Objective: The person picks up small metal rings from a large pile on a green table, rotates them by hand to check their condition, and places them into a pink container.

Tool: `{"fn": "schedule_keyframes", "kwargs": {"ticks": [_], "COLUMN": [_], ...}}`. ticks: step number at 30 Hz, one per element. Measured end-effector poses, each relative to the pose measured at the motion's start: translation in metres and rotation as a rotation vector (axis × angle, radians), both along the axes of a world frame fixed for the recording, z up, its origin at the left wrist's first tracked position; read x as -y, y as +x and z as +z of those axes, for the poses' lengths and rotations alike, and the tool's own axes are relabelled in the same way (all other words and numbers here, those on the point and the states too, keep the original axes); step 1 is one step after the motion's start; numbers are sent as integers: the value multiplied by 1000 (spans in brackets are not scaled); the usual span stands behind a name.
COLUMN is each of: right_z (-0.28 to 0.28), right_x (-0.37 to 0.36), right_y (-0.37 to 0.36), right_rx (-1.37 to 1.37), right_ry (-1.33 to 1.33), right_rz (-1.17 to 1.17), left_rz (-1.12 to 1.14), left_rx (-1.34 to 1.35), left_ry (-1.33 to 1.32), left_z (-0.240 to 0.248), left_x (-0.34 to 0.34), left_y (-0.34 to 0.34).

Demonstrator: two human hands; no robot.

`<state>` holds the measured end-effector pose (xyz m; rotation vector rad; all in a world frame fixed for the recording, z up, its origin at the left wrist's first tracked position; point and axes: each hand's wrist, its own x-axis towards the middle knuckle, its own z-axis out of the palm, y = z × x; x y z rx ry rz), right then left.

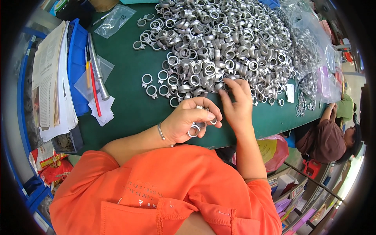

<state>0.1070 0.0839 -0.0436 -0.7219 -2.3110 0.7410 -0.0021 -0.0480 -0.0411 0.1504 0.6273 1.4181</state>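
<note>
Several grey metal rings, each with a small lug on its rim, sit in my curled left hand (192,120). One of these rings (193,131) shows below my thumb; my fingers partly cover the others. At the front edge of a large heap of similar rings (235,43) is my right hand (238,102). Its thumb and forefinger close on a ring (219,86) there, partly hidden by the fingertips. A few loose rings (147,80) lie flat on the green tabletop (125,78), left of the heap.
On the left, a blue bin (78,66) stands beside stacked papers (49,78). A metal rod (98,66) and a red pen (95,90) lie near it. Clear plastic bags (313,51) cover the heap's right side. Another person (327,137) sits at the far right.
</note>
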Motion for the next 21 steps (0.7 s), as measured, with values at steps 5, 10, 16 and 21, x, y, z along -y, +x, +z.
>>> {"fn": "schedule_keyframes", "kwargs": {"ticks": [5,10,16,21], "right_z": [-2,4,21,14], "right_x": [0,11,16,21], "right_y": [8,27,35,34], "right_rx": [22,-297,-199,-357], "right_ry": [-159,-542,-68,-416], "right_rz": [55,183,340,281], "left_rz": [8,34,44,96], "left_rx": [-138,-265,-444,-670], "left_ry": [-82,-108,-37,97], "left_z": [4,8,11,10], "left_x": [-1,-1,-1,-1], "left_y": [2,6,4,6]}}
